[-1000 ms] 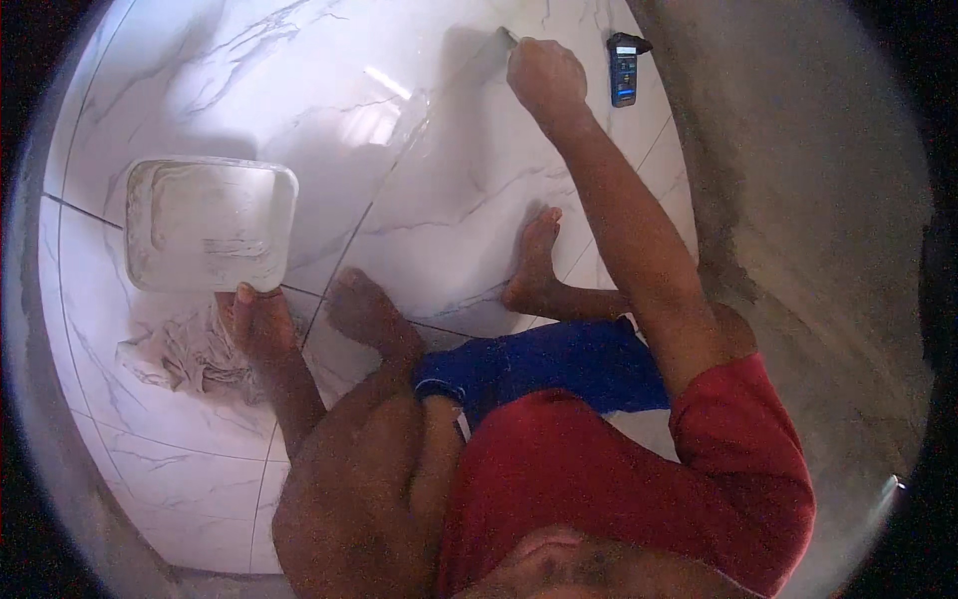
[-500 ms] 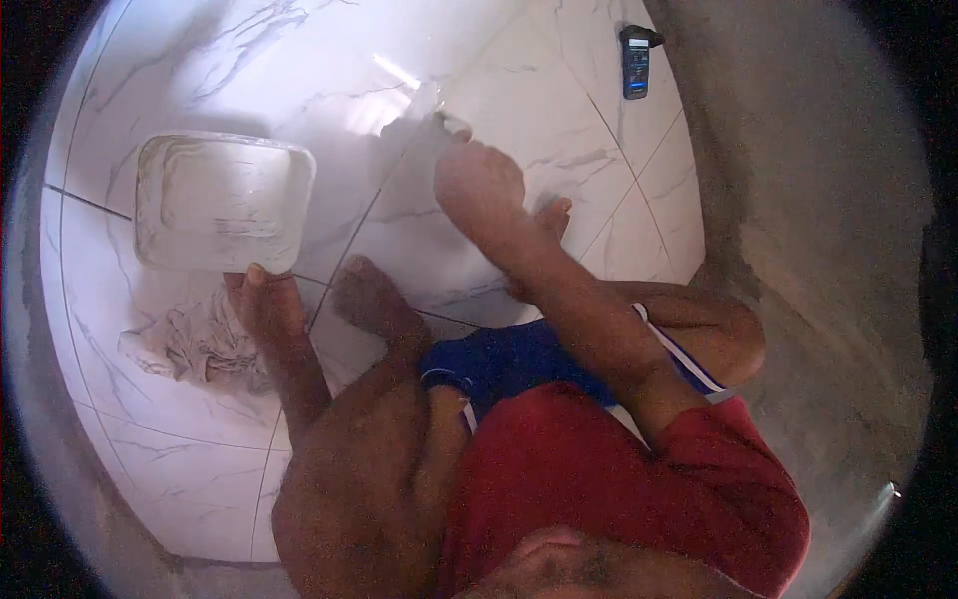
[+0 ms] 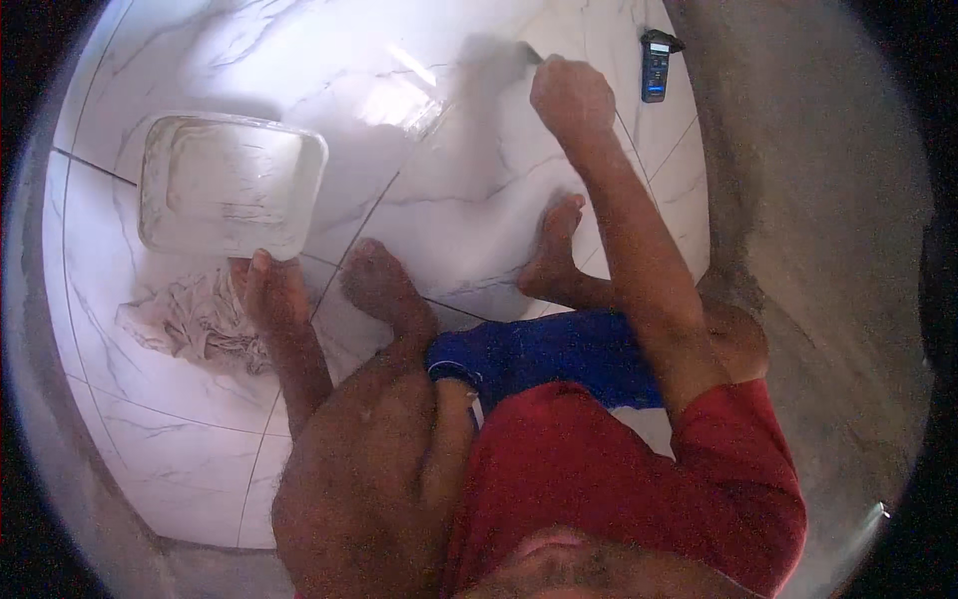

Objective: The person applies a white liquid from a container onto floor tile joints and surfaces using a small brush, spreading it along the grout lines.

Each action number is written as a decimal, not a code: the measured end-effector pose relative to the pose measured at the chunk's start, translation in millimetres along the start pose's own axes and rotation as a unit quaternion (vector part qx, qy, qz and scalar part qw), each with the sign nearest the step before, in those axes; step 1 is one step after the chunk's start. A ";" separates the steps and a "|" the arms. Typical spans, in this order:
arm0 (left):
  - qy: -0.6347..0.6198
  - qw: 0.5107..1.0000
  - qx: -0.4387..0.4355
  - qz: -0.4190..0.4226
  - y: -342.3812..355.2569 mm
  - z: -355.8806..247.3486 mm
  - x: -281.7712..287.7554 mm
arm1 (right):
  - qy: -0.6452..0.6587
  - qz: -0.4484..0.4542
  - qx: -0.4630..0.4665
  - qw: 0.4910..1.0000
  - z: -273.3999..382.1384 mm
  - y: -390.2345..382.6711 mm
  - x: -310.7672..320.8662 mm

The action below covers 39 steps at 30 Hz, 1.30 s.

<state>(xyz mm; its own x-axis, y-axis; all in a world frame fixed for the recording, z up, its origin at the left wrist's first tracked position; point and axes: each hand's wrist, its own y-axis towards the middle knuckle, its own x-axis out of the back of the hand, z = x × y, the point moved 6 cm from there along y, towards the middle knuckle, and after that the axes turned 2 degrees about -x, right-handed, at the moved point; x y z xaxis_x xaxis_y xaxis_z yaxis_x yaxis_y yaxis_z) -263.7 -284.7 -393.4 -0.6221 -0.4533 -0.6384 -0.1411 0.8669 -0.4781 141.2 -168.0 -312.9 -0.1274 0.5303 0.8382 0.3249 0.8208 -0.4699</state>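
Observation:
My left hand (image 3: 274, 295) grips the near edge of a pale rectangular plastic tub (image 3: 235, 185), with the thumb over the rim. The tub is tilted so its inside shows, smeared with whitish residue. At the upper middle, my right hand (image 3: 574, 100) is closed in a fist low over the white marbled tiles (image 3: 449, 215). A small dark, flat-looking tool (image 3: 529, 52) sticks out from its left side; most of it is hidden by the fingers. Beside my left wrist a crumpled, dirty pale cloth (image 3: 190, 324) lies on the floor.
A dark handheld device with a lit screen (image 3: 656, 72) lies at the upper right, close to the grey wall (image 3: 818, 230). My bare feet (image 3: 377, 280) rest on the tiles between my hands. Light glares off the floor (image 3: 404, 105).
My right hand has moved up and to the right across the tiles with the tool. The left hand and tub stay nearly in place, shifting slightly in the view.

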 end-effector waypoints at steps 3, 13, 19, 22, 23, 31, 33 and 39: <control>0.026 0.999 -0.006 -0.031 -3.1 -1.2 3.4 | -0.006 -0.037 0.011 0.999 1.9 -0.6 -1.5; 0.012 1.000 -0.006 0.025 0.1 1.5 -4.8 | 0.041 0.102 0.072 0.991 98.0 -98.9 -34.1; -0.014 1.000 -0.009 0.021 0.1 1.2 -3.7 | 0.072 0.134 0.127 0.980 128.4 -139.9 -43.5; -0.011 1.000 -0.005 0.002 -1.7 0.2 0.8 | 0.039 0.037 0.111 0.992 107.3 -129.0 -28.9; -0.003 1.000 -0.002 -0.008 -2.0 -0.8 0.1 | 0.041 0.039 0.117 0.992 99.8 -119.7 -25.6; 0.000 0.999 -0.002 0.041 -4.0 -2.8 -13.2 | 0.018 0.150 0.112 0.982 117.5 -129.9 -45.5; 0.026 1.000 -0.008 0.004 -3.4 -3.4 -12.6 | 0.015 0.141 0.116 0.983 125.8 -142.1 -35.6; -0.017 0.999 0.003 0.050 -1.0 1.4 -3.5 | 0.016 0.076 0.126 0.989 77.6 -157.6 -31.4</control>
<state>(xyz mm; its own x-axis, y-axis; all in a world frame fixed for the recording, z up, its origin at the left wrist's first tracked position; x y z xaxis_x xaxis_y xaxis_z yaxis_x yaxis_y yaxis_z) -260.4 -284.3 -391.6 -0.6062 -0.3712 -0.7034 -0.0745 0.9070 -0.4145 21.3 -297.5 -286.6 -0.0632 0.6481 0.7589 0.0936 0.7609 -0.6420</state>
